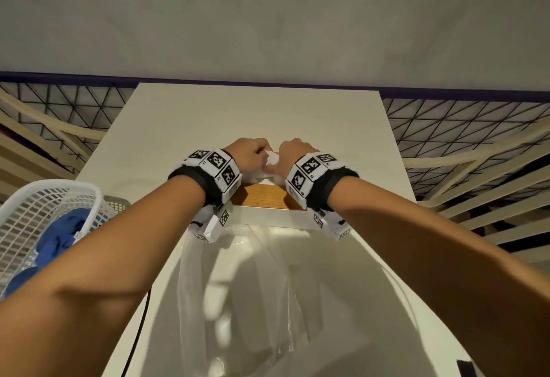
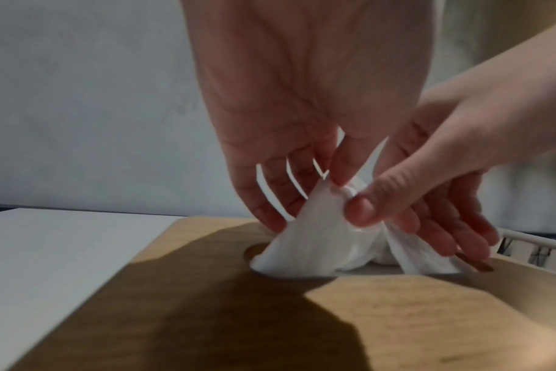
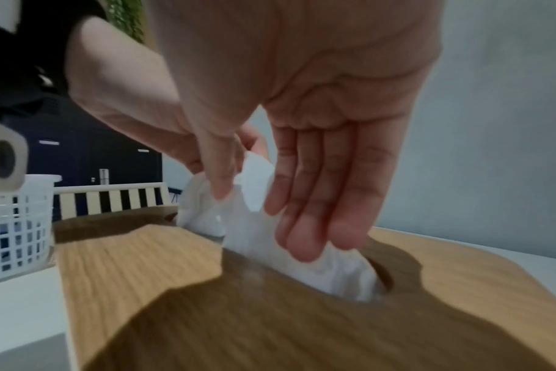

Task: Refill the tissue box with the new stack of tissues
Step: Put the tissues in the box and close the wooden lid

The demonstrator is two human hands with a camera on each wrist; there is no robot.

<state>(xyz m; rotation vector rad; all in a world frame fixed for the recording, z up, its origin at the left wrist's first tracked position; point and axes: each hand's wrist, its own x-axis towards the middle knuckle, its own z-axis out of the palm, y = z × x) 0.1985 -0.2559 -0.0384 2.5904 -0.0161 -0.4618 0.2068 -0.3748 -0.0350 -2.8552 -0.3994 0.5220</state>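
The tissue box (image 1: pixel 262 196) with its wooden lid (image 2: pixel 397 313) stands mid-table. A white tissue (image 2: pixel 315 238) rises out of the lid's oval slot (image 3: pixel 386 276). My left hand (image 2: pixel 302 200) pinches the tissue's left fold between thumb and fingers. My right hand (image 3: pixel 264 218) pinches the right fold, thumb against nearly straight fingers. In the head view both hands, left (image 1: pixel 253 156) and right (image 1: pixel 290 157), meet over the box with the tissue (image 1: pixel 272 160) between them. The stack inside the box is hidden.
A crumpled clear plastic wrapper (image 1: pixel 253 287) lies on the white table (image 1: pixel 208 114) just in front of the box. A white mesh basket (image 1: pixel 44 207) holding blue things stands at the table's left edge. A wall runs behind the table.
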